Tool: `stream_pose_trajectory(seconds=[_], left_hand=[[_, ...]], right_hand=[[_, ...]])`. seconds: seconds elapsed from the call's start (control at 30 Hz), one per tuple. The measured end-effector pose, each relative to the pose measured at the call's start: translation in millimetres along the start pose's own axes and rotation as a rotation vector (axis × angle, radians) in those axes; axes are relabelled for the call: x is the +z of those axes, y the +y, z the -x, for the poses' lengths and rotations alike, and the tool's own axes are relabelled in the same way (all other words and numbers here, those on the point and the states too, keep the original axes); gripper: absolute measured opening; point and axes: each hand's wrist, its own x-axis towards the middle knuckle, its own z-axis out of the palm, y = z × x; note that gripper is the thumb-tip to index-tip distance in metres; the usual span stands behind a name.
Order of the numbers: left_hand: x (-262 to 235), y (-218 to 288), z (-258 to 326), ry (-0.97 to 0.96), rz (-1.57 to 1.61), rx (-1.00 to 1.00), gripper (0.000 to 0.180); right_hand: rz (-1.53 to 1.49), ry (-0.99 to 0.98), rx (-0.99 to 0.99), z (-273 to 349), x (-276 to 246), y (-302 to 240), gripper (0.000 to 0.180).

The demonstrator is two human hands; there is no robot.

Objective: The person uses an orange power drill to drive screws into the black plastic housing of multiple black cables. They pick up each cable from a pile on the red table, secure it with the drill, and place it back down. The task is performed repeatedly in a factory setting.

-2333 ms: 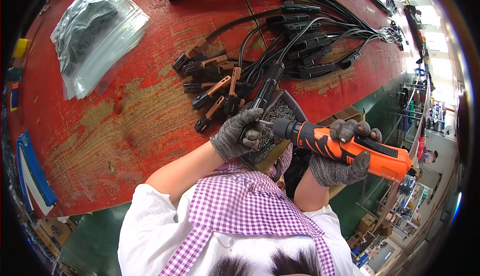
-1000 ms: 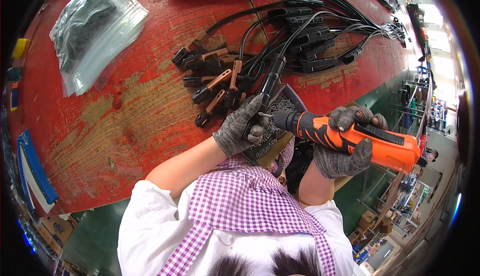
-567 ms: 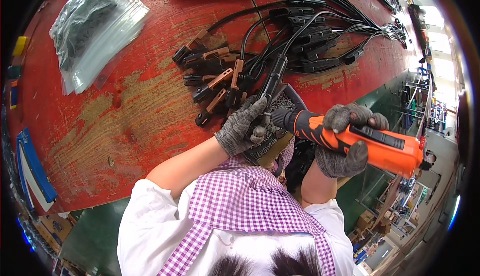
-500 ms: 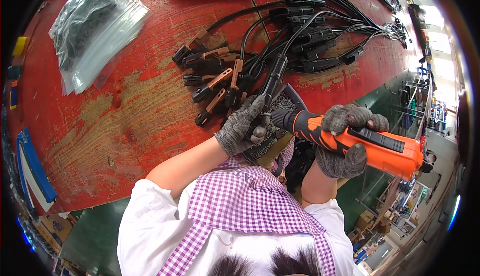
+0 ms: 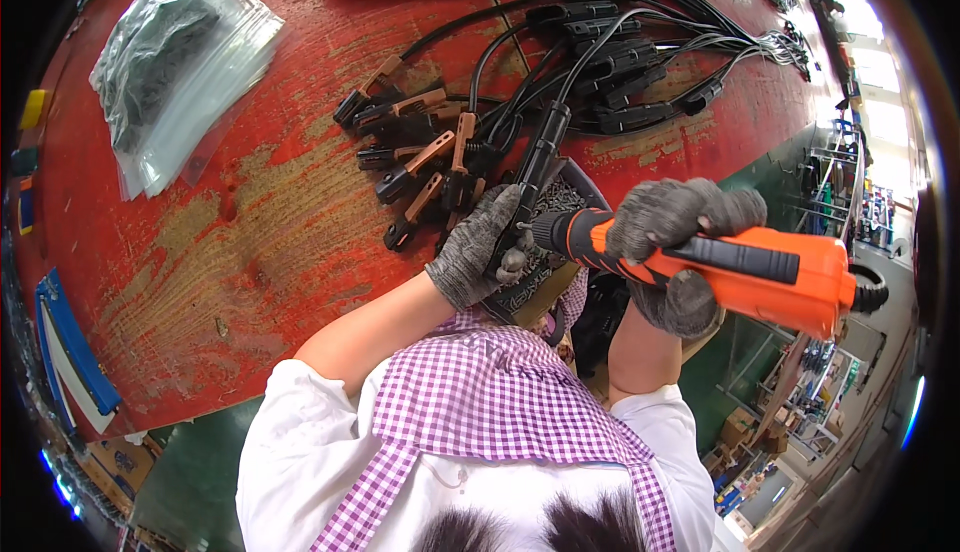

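Currently your right hand (image 5: 672,252) has its fingers wrapped tight around the orange electric screwdriver (image 5: 735,270), holding it level so that its tip meets the black connector (image 5: 532,177) end-on. Your left hand (image 5: 482,249) closes its fingers around that connector's lower end, just above the small tray of screws (image 5: 560,202) at the near edge of the red surface (image 5: 250,232), which steadies the part against the tool. Finished and waiting cable ends (image 5: 420,152) lie fanned just beyond, within reach.

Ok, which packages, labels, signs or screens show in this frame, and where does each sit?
Clear plastic bag: upper left of the red table, flat, crinkled, holding small dark parts.
No legible labels, signs or screens can be made out.
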Motion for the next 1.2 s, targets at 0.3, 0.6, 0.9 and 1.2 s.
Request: stream_pose_trajectory(seconds=[0.3,0.6,0.9,1.2], left_hand=[[-5,-3,0,0.0,0.042,-0.008,0.028],[-2,-4,-4,-0.026,-0.03,-0.042,0.025],[32,18,28,0.049,-0.3,0.016,0.024],[128,256,28,0.893,-2.485,0.824,0.05]], right_hand=[[0.105,-0.091,0.062,-2,-1,4,0.037],[0.105,0.008,0.291,12,-13,-11,0.031],[-0.338,0.476,-0.063,48,-46,-68,0.041],[-0.041,0.768,0.154,130,-103,-71,0.044]])
